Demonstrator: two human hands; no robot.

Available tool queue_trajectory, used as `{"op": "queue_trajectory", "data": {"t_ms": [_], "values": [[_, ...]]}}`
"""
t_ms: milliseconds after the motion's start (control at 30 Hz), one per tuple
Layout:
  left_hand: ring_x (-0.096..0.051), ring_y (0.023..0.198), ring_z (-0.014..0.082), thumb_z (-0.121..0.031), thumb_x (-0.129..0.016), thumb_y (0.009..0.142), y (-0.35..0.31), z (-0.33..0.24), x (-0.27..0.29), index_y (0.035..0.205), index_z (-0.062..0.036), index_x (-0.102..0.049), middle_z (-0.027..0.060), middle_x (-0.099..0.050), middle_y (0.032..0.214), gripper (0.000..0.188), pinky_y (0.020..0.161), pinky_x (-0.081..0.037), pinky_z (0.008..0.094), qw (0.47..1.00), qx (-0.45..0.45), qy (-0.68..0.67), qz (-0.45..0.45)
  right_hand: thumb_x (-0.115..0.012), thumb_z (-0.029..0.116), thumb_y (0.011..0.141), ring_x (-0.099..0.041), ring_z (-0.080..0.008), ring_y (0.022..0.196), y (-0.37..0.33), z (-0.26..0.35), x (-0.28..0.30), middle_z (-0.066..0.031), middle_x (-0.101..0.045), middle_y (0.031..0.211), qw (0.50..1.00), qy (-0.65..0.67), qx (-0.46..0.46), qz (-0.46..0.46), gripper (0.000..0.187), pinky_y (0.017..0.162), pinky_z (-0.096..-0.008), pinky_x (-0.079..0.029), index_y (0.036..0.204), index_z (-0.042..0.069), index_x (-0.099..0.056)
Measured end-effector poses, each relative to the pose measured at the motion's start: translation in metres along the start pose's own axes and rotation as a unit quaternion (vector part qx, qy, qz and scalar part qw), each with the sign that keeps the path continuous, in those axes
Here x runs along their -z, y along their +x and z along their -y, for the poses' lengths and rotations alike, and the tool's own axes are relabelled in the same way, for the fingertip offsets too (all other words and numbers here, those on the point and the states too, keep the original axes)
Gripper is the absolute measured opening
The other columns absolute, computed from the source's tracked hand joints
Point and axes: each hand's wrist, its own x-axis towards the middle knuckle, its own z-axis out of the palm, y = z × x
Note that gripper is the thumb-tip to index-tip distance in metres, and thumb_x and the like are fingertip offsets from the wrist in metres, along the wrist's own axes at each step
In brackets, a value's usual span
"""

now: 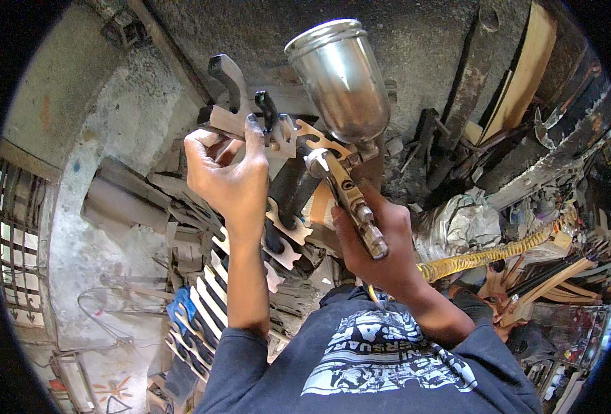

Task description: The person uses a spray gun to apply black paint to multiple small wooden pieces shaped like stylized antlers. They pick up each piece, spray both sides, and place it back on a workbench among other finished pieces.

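My left hand [231, 181] is raised left of centre, its thumb and fingers pinching the base of a curved wooden piece [234, 88]. The piece stands up from my fingertips, pale grey-brown along its side and dark at its upper end. In my right hand [387, 238] is a metal spray gun [350, 193] with a silver cup [341, 79] mounted on top. Its nozzle end points left, toward my left hand, a short gap away. Just beyond my left thumb stands a glossy black curved piece [266, 110], beside pale cut-out wooden pieces [286, 134].
A yellow coiled hose [488, 254] runs off to the right behind my right forearm. Several pale notched wooden pieces [209, 303] lie in a row below my left forearm. A crumpled silvery sheet [469, 224], planks [523, 72] and wood scraps crowd the right side. A barred window [19, 241] is far left.
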Motion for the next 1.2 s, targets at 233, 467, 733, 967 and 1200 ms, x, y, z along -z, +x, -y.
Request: {"op": "queue_trajectory", "data": {"t_ms": [233,467,733,967,1200], "values": [[-0.056,0.066,0.009,-0.001,-0.081,0.071,-0.004,-0.001,0.001,0.081,-0.0019,-0.048,0.0064,-0.058,0.077,0.034,0.061,-0.05,0.0232,0.999,0.006,-0.041,0.007,-0.064,0.007,0.085,-0.066,-0.0239,0.059,-0.002,-0.005,-0.001,-0.0143,-0.063,0.068,1.0,0.026,0.001,-0.008,0.011,0.054,-0.0317,-0.047,0.092,-0.001,-0.06],[-0.057,0.073,0.0068,0.0,-0.078,0.076,-0.014,0.008,0.006,0.087,-0.0025,-0.051,0.0031,-0.061,0.081,0.029,0.062,-0.048,0.0201,0.994,0.003,-0.11,0.0,-0.065,0.007,0.085,-0.063,-0.0166,0.059,0.003,-0.008,0.001,-0.0118,-0.063,0.07,1.0,-0.001,-0.016,0.007,0.016,0.055,-0.0299,-0.047,0.097,-0.002,-0.061],[-0.064,0.094,0.022,-0.004,-0.075,0.077,0.036,0.084,0.079,0.091,-0.0099,-0.049,0.0047,-0.059,0.091,0.03,0.111,-0.03,0.0602,0.935,-0.118,-0.32,0.094,-0.063,0.011,0.09,-0.061,-0.0102,0.068,-0.011,-0.007,0.032,-0.0057,-0.065,0.074,0.983,0.132,-0.118,-0.052,0.018,0.062,-0.0269,-0.048,0.103,0.0,-0.061],[-0.062,0.088,0.0212,-0.017,-0.073,0.083,0.051,0.098,0.133,0.092,-0.0133,-0.043,0.0005,-0.055,0.084,0.032,0.114,-0.021,0.0626,0.927,-0.096,-0.34,0.13,-0.061,0.007,0.093,-0.063,-0.0097,0.077,-0.01,0.017,0.056,-0.0039,-0.066,0.083,0.97,0.219,-0.1,-0.041,0.02,0.068,-0.0258,-0.052,0.109,-0.005,-0.059],[-0.057,0.09,0.0171,-0.033,-0.074,0.083,0.053,0.105,0.138,0.091,-0.0145,-0.041,-0.0001,-0.054,0.083,0.039,0.112,-0.024,0.0626,0.905,-0.116,-0.385,0.141,-0.063,0.009,0.089,-0.059,-0.0089,0.062,-0.002,0.036,0.077,-0.0044,-0.062,0.068,0.966,0.229,-0.1,0.062,0.011,0.056,-0.0256,-0.047,0.091,-0.002,-0.061]]}}
